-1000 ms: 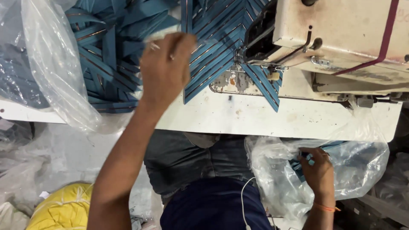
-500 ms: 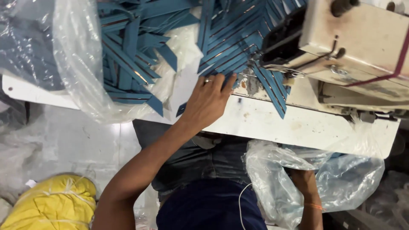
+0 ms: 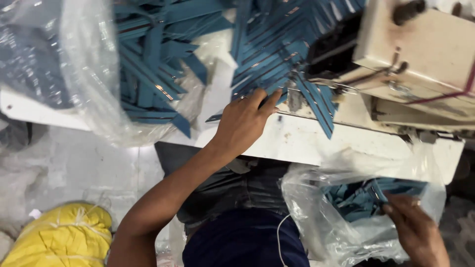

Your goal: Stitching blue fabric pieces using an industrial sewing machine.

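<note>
A yellow bundle [image 3: 62,237] lies on the floor at the lower left, well apart from both hands. Above it, a clear plastic bag [image 3: 94,74] full of blue fabric strips [image 3: 148,74] sits on the white counter [image 3: 297,141], off to the left of the left hand's fingers, with part of the bag hanging over the counter's near edge.

The left hand [image 3: 242,126] reaches up from the lap to the counter edge. Its fingers [image 3: 267,99] are stretched out and lightly spread, not closed around anything; the fingertips press on the lower end of a fan of blue strips [image 3: 277,54] that spreads up and away from them across the counter. One strip end [image 3: 321,111] hangs down just right of those fingertips, over the counter's front edge. Just beyond it, further right, stands the cream sewing machine [image 3: 420,54], its needle area close beside the fingertips.

Below the counter, between the two hands, the person's dark clothing [image 3: 242,237] fills the lap, with a thin white cord [image 3: 278,237] running over it.

At the lower right, a second clear plastic bag [image 3: 316,207] rests against the lap, holding more blue pieces [image 3: 356,198]. The right hand [image 3: 415,230] is at the bag's right side, its fingers [image 3: 396,202] curled inward against the blue pieces at the bag's mouth; whether they actually pinch a piece I cannot tell, since the plastic blurs that spot.
</note>
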